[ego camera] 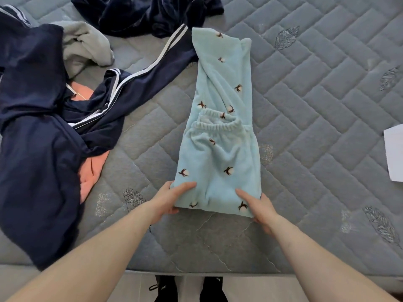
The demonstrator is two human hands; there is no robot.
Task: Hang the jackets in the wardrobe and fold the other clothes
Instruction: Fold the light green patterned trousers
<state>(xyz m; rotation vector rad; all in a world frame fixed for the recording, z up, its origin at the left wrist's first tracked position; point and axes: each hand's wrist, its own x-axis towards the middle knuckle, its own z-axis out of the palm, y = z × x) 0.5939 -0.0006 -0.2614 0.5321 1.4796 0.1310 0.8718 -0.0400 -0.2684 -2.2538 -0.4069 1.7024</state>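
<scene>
Hands (172, 198) grip one fleece trousers (220, 136).

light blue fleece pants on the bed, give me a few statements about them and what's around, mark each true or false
1. Both hands grip the near end of the light blue fleece pants. True: the left hand and right hand each hold a near corner.
2. The pants lie spread out flat in a single layer. False: they are folded lengthwise, with the elastic waistband on top near the middle.
3. A navy garment with white stripes lies to the left of the pants. True.
4. The pants lie on a wooden floor. False: they lie on a grey quilted mattress.
5. A white sheet of paper lies at the right edge of the view. True.
</scene>
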